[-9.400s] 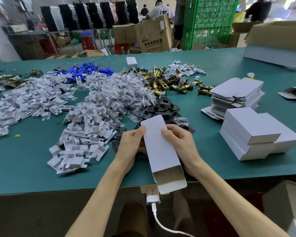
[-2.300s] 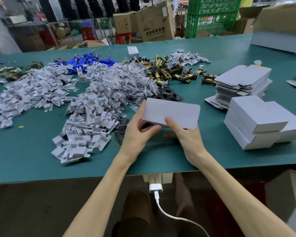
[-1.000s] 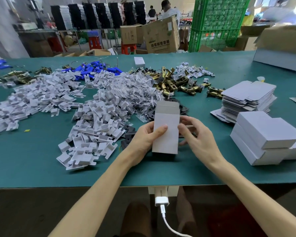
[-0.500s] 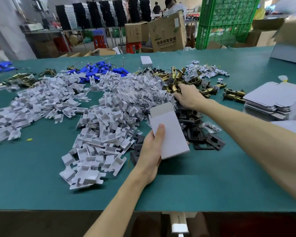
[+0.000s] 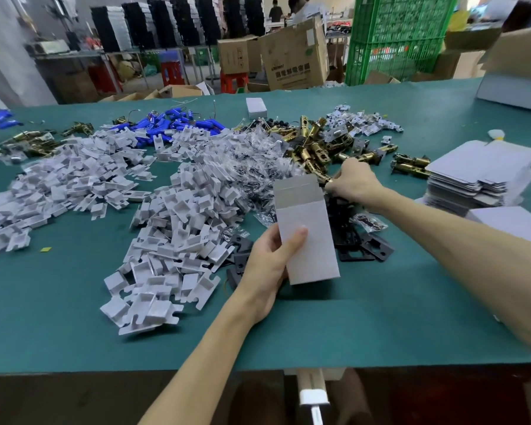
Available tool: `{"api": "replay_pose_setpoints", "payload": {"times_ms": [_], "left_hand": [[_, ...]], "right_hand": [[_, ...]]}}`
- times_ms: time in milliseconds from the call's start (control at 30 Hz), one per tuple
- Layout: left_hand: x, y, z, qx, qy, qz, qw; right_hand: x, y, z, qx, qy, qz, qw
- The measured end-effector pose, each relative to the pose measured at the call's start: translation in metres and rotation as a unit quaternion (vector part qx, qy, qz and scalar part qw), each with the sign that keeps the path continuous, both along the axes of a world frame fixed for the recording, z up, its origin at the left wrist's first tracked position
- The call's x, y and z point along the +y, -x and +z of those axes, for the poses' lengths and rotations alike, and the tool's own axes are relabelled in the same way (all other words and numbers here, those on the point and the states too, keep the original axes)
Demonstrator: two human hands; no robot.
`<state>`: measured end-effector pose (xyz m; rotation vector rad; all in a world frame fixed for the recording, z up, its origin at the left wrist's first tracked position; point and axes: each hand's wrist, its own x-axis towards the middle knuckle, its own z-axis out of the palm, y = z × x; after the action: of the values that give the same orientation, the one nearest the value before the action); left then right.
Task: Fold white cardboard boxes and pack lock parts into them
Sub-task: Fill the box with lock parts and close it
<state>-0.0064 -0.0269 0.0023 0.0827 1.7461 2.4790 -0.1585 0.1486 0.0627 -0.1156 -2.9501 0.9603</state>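
Observation:
My left hand [image 5: 267,265] grips a folded white cardboard box [image 5: 307,234] above the green table [image 5: 380,326], its open top flap pointing away from me. My right hand [image 5: 354,180] is stretched past the box and pinches a brass latch part [image 5: 321,176] at the near edge of the brass latch pile [image 5: 319,145]. Black plates [image 5: 359,243] lie under and right of the box. A pile of clear bagged screws [image 5: 258,161] sits just left of the latches.
White cardboard inserts [image 5: 172,228] spread across the left and middle. Blue parts [image 5: 172,124] lie at the back. A stack of flat box blanks [image 5: 482,176] and finished boxes [image 5: 515,222] stand at the right. A green crate [image 5: 399,35] and brown cartons [image 5: 295,53] rise behind the table.
Since a second ago my right hand left the box, reached into the brass latches and now draws one back toward the box. My left hand keeps the box, now more upright.

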Motion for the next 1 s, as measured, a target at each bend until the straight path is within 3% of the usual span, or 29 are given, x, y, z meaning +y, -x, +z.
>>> {"api": "replay_pose_setpoints", "payload": {"times_ms": [167, 400, 567, 800, 1000], "left_hand": [[-0.001, -0.004, 0.001, 0.04, 0.007, -0.039, 0.998], [0.001, -0.01, 0.004, 0.036, 0.005, -0.037, 0.999], [0.001, -0.011, 0.006, 0.028, 0.01, -0.036, 0.999], [0.0, -0.012, 0.008, 0.019, 0.002, -0.044, 0.999], [0.0, -0.013, 0.008, 0.028, 0.004, -0.057, 0.998]], "right_hand": [[0.017, -0.042, 0.028, -0.021, 0.254, 0.017, 0.967], [0.032, -0.096, 0.071, 0.09, 0.406, 0.08, 0.906], [0.016, -0.123, 0.086, 0.144, 0.279, 0.178, 0.933], [-0.013, -0.131, 0.078, 0.193, 0.005, 0.173, 0.966], [-0.021, -0.133, 0.074, 0.158, -0.033, 0.226, 0.961]]}}
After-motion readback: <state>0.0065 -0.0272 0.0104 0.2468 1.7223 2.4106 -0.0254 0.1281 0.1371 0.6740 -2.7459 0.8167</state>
